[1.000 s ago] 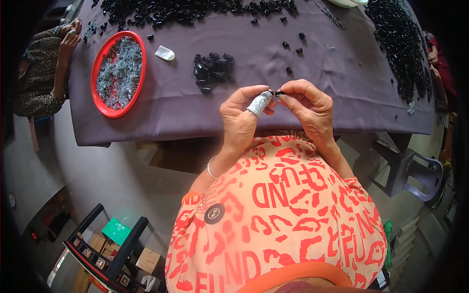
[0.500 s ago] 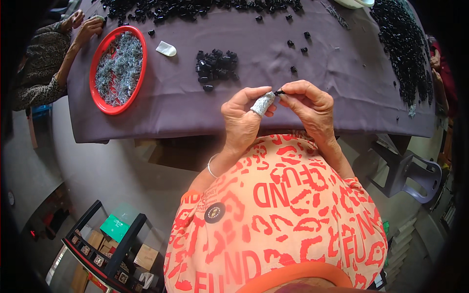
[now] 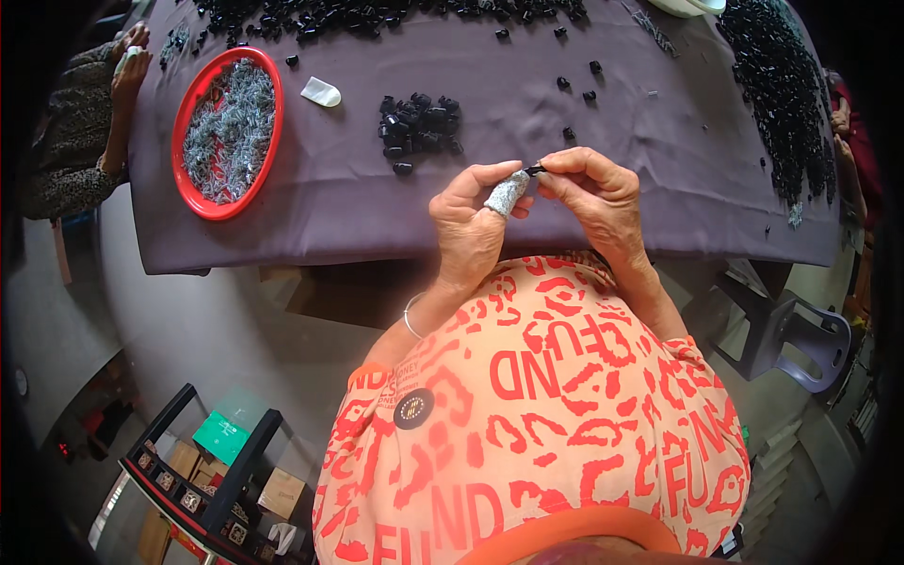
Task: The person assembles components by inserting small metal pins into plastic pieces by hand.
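Over the near edge of the cloth-covered table (image 3: 311,202), both of my hands meet at one small black plastic part (image 3: 534,170). My left hand (image 3: 471,212) pinches its left side; a grey speckled finger cover (image 3: 508,193) wraps one of its fingers. The fingertips of my right hand (image 3: 598,193) close on the part's right side and hide some of it. Beyond my left hand lies a small heap of black plastic parts (image 3: 419,124). To the left, a red oval tray (image 3: 179,155) holds many thin, clear-grey pieces.
A white finger cover (image 3: 321,91) lies beside the tray. Large piles of black parts spread along the far side and the right (image 3: 782,94). One person's hands (image 3: 130,71) are at the left edge, another's (image 3: 840,118) at the right. A grey plastic chair (image 3: 800,344) stands at right.
My hands keep hold of the black part, with my right hand shifted very slightly. At the left, the other person's hands have drawn back from the table toward their body.
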Demonstrator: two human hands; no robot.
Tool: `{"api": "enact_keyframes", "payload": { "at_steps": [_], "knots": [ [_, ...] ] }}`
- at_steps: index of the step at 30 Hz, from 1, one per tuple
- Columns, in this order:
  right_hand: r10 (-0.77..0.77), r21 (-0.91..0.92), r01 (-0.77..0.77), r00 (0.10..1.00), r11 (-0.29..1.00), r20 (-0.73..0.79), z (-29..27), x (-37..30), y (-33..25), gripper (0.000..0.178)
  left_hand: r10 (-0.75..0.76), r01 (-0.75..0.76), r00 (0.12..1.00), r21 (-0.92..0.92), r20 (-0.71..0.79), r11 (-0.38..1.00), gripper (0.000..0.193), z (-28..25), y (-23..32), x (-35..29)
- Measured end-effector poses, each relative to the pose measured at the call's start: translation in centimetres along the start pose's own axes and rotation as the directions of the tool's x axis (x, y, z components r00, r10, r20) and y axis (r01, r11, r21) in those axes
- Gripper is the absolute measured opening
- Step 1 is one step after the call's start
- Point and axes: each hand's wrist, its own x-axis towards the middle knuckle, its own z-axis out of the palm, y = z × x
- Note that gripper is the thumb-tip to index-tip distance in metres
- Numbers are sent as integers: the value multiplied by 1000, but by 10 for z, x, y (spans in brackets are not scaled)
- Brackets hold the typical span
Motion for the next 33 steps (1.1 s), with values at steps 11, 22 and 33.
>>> {"api": "enact_keyframes", "payload": {
  "at_steps": [11,22,33],
  "knots": [
    [-175,-179,169,984,969,-16,6,-1,0,13,-19,18,1000,-40,-25,999,15,3,1,0],
    [-88,-133,89,996,987,17,-1,2,5,12,-37,36,998,-24,-53,999,18,4,-3,0],
    [-215,-284,213,976,935,27,6,6,7,15,-13,12,1000,-37,-27,999,16,5,-5,2]
  ]
}}
